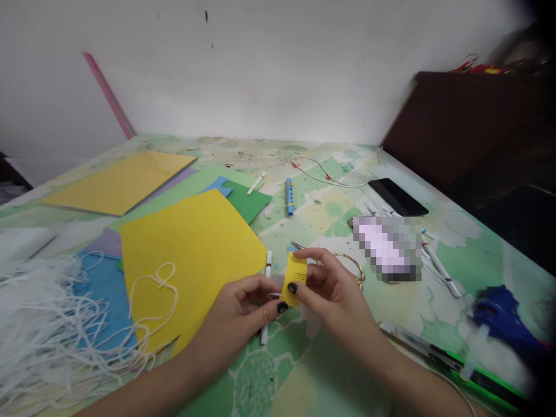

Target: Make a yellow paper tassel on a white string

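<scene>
My right hand [332, 286] pinches a small yellow piece [293, 278] with thin slits along its right side. At the lower left edge of that piece, my left hand [252, 307] has its thumb and fingers together, with a short bit of white string between them. A white marker [268, 266] lies under the left fingertips. Gold-handled scissors [354, 260] rest partly hidden behind my right hand. The large yellow sheet [191, 243] lies left of my hands, a loop of white string [176, 295] on it.
Tangled white string [39, 330] covers the near left. A blue roll [289, 197] stands out beyond my hands. To the right are a black phone [398, 197], a blurred-out device [386, 246], markers [441, 269], a green cutter [478, 376] and a blue glue gun [504, 318].
</scene>
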The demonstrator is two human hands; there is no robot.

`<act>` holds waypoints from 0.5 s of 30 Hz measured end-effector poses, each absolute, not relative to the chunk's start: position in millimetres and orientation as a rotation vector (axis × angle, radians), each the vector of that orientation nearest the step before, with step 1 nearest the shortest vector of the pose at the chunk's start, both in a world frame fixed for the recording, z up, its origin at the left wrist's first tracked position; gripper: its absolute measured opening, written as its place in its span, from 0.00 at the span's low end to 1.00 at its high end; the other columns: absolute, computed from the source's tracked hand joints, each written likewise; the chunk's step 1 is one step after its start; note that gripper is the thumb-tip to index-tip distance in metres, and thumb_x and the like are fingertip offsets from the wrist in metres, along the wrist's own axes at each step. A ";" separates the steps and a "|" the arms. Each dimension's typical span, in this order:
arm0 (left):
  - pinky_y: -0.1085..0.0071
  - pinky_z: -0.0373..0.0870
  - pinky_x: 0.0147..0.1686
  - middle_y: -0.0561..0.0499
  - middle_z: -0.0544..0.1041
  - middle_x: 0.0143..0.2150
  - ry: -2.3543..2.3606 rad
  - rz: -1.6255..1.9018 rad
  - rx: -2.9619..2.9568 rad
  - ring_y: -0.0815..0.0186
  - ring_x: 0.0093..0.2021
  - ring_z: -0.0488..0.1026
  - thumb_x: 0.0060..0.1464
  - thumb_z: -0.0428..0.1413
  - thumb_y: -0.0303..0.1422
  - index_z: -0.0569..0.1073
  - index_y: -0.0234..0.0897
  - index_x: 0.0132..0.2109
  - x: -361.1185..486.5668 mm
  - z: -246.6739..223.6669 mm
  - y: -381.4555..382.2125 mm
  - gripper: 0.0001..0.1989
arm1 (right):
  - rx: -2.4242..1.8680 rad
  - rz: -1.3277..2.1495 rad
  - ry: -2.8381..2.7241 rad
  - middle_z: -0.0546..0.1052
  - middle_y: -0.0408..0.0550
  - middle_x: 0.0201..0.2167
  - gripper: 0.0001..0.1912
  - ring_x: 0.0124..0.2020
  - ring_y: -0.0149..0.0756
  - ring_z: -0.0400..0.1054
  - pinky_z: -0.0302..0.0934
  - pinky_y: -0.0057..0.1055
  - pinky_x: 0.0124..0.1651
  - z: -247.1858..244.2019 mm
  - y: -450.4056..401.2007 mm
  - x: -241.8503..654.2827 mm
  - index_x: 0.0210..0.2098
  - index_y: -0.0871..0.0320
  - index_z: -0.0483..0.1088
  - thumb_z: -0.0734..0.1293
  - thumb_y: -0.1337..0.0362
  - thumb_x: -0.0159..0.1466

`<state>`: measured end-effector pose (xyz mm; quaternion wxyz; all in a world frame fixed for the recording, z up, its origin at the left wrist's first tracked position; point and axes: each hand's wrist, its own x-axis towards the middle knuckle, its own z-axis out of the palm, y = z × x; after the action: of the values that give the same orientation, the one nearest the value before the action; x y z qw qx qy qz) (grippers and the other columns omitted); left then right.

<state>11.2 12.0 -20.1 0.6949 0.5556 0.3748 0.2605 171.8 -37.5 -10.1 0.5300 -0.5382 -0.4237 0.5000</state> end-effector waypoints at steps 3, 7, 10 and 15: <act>0.76 0.65 0.26 0.51 0.75 0.30 0.852 0.560 1.261 0.69 0.29 0.70 0.45 0.64 0.34 0.75 0.36 0.36 11.2 -21.3 12.8 0.10 | -1.283 1.201 -1.018 0.72 0.42 0.28 0.18 0.30 0.33 0.66 0.60 0.31 0.33 -10.8 -37.4 172.5 0.45 0.54 0.61 0.67 0.67 0.57; 0.78 0.61 0.22 0.54 0.72 0.26 0.835 0.580 1.282 0.73 0.24 0.65 0.49 0.61 0.34 0.75 0.35 0.36 11.4 -18.7 13.2 0.08 | -1.274 1.226 -1.021 0.69 0.41 0.26 0.17 0.30 0.33 0.66 0.60 0.31 0.32 -10.3 -37.7 172.8 0.45 0.55 0.62 0.67 0.67 0.57; 0.79 0.57 0.20 0.57 0.68 0.23 0.829 0.585 1.300 0.75 0.21 0.60 0.49 0.59 0.32 0.73 0.35 0.33 11.7 -16.3 12.3 0.05 | -1.288 1.202 -1.076 0.66 0.39 0.24 0.16 0.30 0.34 0.66 0.61 0.31 0.32 -9.3 -38.9 172.3 0.44 0.54 0.62 0.67 0.67 0.57; 0.78 0.56 0.19 0.58 0.64 0.21 0.840 0.559 1.298 0.75 0.20 0.59 0.49 0.57 0.33 0.70 0.34 0.29 12.8 -13.4 10.8 0.06 | -1.285 1.193 -1.162 0.70 0.42 0.27 0.16 0.33 0.36 0.69 0.63 0.33 0.34 -9.0 -39.4 170.7 0.44 0.54 0.63 0.67 0.67 0.57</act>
<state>12.8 10.8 -13.4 0.6807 0.5783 0.3743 0.2491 170.7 -39.4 -9.0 0.4958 -0.5305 -0.4798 0.4925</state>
